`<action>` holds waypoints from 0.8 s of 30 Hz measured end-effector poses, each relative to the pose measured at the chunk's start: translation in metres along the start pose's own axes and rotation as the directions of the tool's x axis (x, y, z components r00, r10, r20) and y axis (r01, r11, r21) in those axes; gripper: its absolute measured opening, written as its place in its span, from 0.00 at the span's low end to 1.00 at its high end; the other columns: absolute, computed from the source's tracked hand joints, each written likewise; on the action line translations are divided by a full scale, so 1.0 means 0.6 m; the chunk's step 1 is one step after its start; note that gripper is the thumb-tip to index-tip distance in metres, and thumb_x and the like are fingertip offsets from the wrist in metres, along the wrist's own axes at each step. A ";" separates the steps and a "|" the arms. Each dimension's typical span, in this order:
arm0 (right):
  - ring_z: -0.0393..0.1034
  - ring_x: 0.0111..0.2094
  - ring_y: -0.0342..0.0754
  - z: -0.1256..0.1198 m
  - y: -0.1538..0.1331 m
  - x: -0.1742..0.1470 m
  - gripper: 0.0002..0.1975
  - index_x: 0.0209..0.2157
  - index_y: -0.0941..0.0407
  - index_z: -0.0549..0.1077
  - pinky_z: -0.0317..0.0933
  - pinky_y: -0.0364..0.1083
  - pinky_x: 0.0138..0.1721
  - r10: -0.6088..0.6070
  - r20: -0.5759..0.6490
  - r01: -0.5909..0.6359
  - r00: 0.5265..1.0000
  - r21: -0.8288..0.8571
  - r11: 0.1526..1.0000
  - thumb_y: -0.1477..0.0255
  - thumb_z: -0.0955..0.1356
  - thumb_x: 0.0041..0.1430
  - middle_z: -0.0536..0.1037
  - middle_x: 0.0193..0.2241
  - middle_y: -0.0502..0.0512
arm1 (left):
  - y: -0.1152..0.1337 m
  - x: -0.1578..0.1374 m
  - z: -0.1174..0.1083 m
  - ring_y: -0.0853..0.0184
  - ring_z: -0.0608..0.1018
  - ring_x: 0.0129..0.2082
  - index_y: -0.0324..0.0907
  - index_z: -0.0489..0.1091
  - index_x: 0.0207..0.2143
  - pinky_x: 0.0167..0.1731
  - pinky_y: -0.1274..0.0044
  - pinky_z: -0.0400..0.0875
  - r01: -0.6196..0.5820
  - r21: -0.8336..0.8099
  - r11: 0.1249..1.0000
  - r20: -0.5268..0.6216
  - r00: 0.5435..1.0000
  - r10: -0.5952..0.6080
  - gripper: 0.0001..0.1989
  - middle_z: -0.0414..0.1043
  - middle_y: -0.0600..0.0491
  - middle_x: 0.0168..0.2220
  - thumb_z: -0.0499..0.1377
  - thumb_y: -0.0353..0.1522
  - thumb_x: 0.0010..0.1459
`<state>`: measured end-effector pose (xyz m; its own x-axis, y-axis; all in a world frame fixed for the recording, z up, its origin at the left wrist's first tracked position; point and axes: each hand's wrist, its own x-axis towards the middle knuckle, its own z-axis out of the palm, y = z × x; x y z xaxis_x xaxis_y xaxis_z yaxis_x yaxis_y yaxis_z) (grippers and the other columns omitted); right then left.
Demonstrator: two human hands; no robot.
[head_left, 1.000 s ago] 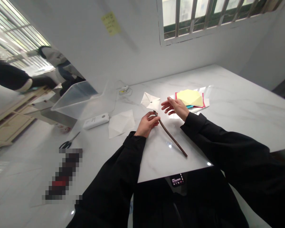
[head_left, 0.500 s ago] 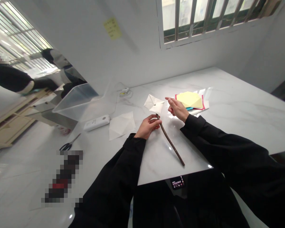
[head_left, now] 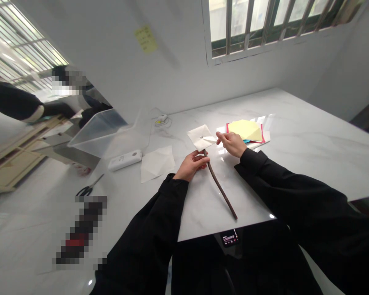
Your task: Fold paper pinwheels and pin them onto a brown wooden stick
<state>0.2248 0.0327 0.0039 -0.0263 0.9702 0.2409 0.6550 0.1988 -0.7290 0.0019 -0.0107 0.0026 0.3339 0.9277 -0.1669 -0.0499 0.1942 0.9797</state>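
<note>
A white paper pinwheel (head_left: 196,138) with a small round pin at its centre is mounted on a thin brown twig (head_left: 220,186). My left hand (head_left: 191,164) is closed around the twig just below the paper vanes. The twig slants down toward the table's front edge. At the right side of the pinwheel is my right hand (head_left: 232,143), its fingers curled in. Its fingertips meet the tip of one vane; I see nothing gripped in them.
A stack of coloured paper (head_left: 246,130) lies behind my right hand. To the left are a creased white sheet (head_left: 158,164), a white oblong device (head_left: 125,159), scissors (head_left: 87,189) and a clear plastic bin (head_left: 95,133). A phone (head_left: 230,237) is below the table edge. Other people are at far left.
The pinwheel's vanes have turned. My right hand's index finger, pointing out before, has curled in against the vane's edge. My left hand keeps its hold on the twig.
</note>
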 end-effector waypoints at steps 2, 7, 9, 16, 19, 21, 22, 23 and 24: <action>0.75 0.30 0.51 -0.003 -0.004 -0.002 0.37 0.39 0.57 0.84 0.59 0.46 0.36 -0.010 -0.020 0.010 1.000 -0.006 1.000 0.45 0.55 0.73 0.80 0.25 0.57 | 0.000 0.000 0.000 0.74 0.72 0.26 0.39 0.75 0.43 0.30 0.78 0.64 -0.003 -0.002 1.000 -0.006 1.000 0.003 0.28 0.74 0.54 0.31 0.78 0.39 0.42; 0.74 0.28 0.52 -0.009 -0.024 -0.011 0.42 0.31 0.57 0.84 0.60 0.47 0.37 -0.007 0.034 0.006 0.999 0.036 0.999 0.41 0.53 0.70 0.77 0.21 0.58 | 0.001 0.001 0.001 0.74 0.71 0.25 0.40 0.74 0.41 0.29 0.79 0.64 -0.011 -0.018 1.000 -0.060 0.998 0.010 0.27 0.74 0.55 0.29 0.78 0.40 0.41; 0.74 0.27 0.51 -0.009 -0.030 -0.014 0.44 0.22 0.56 0.81 0.61 0.48 0.38 -0.001 0.066 -0.003 0.998 0.060 0.998 0.39 0.53 0.69 0.75 0.17 0.58 | 0.002 0.001 0.001 0.74 0.71 0.25 0.41 0.74 0.41 0.29 0.79 0.64 -0.016 -0.023 1.000 -0.067 0.998 0.014 0.27 0.73 0.56 0.28 0.78 0.40 0.41; 0.75 0.30 0.52 -0.010 -0.024 -0.012 0.41 0.34 0.57 0.84 0.61 0.47 0.37 -0.028 -0.013 0.029 1.000 0.045 0.999 0.41 0.54 0.70 0.78 0.23 0.57 | 0.002 0.002 0.001 0.74 0.71 0.25 0.41 0.74 0.41 0.29 0.79 0.63 -0.009 -0.025 1.000 -0.074 0.997 0.007 0.27 0.73 0.56 0.29 0.78 0.39 0.41; 0.76 0.32 0.53 -0.008 -0.018 -0.010 0.40 0.48 0.58 0.83 0.62 0.48 0.39 -0.025 -0.006 0.025 1.000 0.033 0.999 0.42 0.54 0.71 0.78 0.23 0.57 | 0.001 0.002 0.001 0.74 0.71 0.25 0.41 0.73 0.41 0.29 0.79 0.63 -0.011 -0.021 1.000 -0.076 0.997 0.009 0.27 0.73 0.56 0.29 0.78 0.40 0.41; 0.76 0.32 0.54 -0.006 -0.015 -0.009 0.38 0.57 0.59 0.78 0.63 0.48 0.41 -0.008 0.023 0.006 1.000 0.062 0.998 0.43 0.56 0.71 0.78 0.23 0.55 | 0.000 0.002 0.001 0.74 0.71 0.25 0.41 0.73 0.41 0.29 0.79 0.63 -0.020 -0.023 1.000 -0.071 0.997 0.018 0.26 0.73 0.56 0.29 0.78 0.40 0.42; 0.76 0.32 0.54 -0.004 -0.013 -0.008 0.38 0.61 0.59 0.75 0.64 0.48 0.42 -0.005 0.040 0.002 0.999 0.082 0.997 0.44 0.56 0.71 0.77 0.22 0.54 | 0.000 0.002 0.001 0.74 0.71 0.26 0.41 0.73 0.40 0.29 0.79 0.63 -0.025 -0.025 0.999 -0.065 0.998 0.023 0.26 0.73 0.56 0.29 0.78 0.39 0.42; 0.76 0.32 0.54 -0.004 -0.011 -0.008 0.38 0.64 0.59 0.73 0.64 0.49 0.43 -0.011 0.052 0.006 0.999 0.097 0.995 0.45 0.57 0.72 0.77 0.22 0.53 | 0.000 0.002 0.001 0.74 0.71 0.26 0.41 0.73 0.40 0.29 0.79 0.63 -0.027 -0.025 0.999 -0.055 0.998 0.026 0.25 0.73 0.56 0.29 0.78 0.39 0.43; 0.76 0.32 0.53 -0.003 -0.009 -0.007 0.37 0.65 0.59 0.71 0.64 0.49 0.43 -0.025 0.053 0.019 0.998 0.101 0.995 0.46 0.57 0.72 0.77 0.22 0.53 | 0.000 0.002 0.001 0.74 0.71 0.26 0.41 0.74 0.41 0.30 0.79 0.63 -0.025 -0.022 0.999 -0.042 0.999 0.024 0.25 0.73 0.56 0.29 0.77 0.39 0.43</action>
<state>0.2231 0.0271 0.0078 -0.0825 0.9710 0.2243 0.5745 0.2302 -0.7855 0.0027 -0.0096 0.0024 0.2924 0.9448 -0.1479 -0.0785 0.1779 0.9809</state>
